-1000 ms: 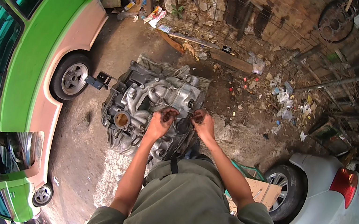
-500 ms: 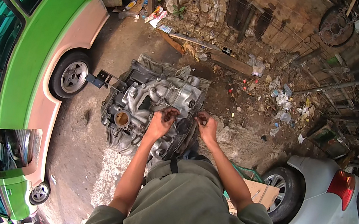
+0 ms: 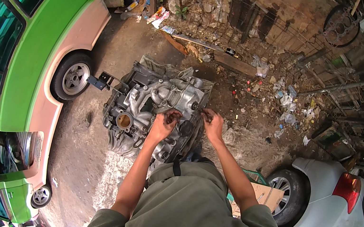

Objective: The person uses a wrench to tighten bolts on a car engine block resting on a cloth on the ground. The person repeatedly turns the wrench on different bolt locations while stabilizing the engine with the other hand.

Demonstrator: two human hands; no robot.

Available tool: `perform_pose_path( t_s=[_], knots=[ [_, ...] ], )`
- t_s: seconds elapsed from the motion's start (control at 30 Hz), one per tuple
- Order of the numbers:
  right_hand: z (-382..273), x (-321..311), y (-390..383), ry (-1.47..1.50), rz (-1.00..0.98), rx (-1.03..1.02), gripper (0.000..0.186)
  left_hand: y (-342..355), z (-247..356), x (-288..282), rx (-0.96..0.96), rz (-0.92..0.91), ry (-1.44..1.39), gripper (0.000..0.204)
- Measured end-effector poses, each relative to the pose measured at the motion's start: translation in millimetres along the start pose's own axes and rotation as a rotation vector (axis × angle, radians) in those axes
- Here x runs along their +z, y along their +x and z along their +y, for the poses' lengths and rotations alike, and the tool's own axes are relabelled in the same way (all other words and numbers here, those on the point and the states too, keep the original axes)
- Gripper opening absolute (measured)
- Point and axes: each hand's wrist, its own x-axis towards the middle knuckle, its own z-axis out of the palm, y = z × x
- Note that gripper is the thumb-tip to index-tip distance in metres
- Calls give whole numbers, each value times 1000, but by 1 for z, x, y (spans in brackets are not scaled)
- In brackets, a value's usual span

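Note:
A grey metal car engine (image 3: pixel 166 94) stands in front of me, with cast intake pipes and a round brownish throttle opening (image 3: pixel 124 121) on its left side. Over its middle, my left hand (image 3: pixel 164 124) is closed, blackened fingers curled inward; anything inside them is too small to make out. My right hand (image 3: pixel 212 124) is at the engine's right edge, beside a round dark fitting (image 3: pixel 194 106). Its thumb and fingers are pinched together, and what lies between them cannot be made out. A black round cap (image 3: pixel 186 127) sits on the engine between both hands.
A green and pink car (image 3: pixel 54 44) stands along the left, a silver car (image 3: pixel 325 209) at the lower right. Near its wheel is a wooden board (image 3: pixel 264 195) on a green frame. Litter (image 3: pixel 289 102) and planks (image 3: pixel 233 63) lie beyond the engine.
My right hand has shifted slightly up and to the right along the engine's edge. The left hand stays almost where it was, fingers still curled.

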Motion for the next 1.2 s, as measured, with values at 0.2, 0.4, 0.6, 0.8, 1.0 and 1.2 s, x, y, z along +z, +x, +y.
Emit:
perform_pose_path(
  t_s=[0.2, 0.4, 0.6, 0.8, 1.0, 1.2],
  knots=[
    [2, -1, 7, 4, 4, -55, 19, 0, 1, -1, -22, -11, 17, 21],
    [-5, -6, 11, -23, -29, -83, 20, 0, 1, -1, -25, -15, 33, 23],
    [-21, -8, -4, 56, -262, 79, 36, 0, 1, -1, -9, -5, 28, 23],
    [-16, -11, -5, 645, -371, 544, 35, 2, -2, 0, -27, -13, 37, 22],
    [-1, -17, -6, 475, -291, 537, 24, -1, -2, 2, 33, 30, 13, 22],
    [0, -10, -5, -14, -92, 65, 25, 0, 2, 0, -12, 3, 35, 23]
  ],
)
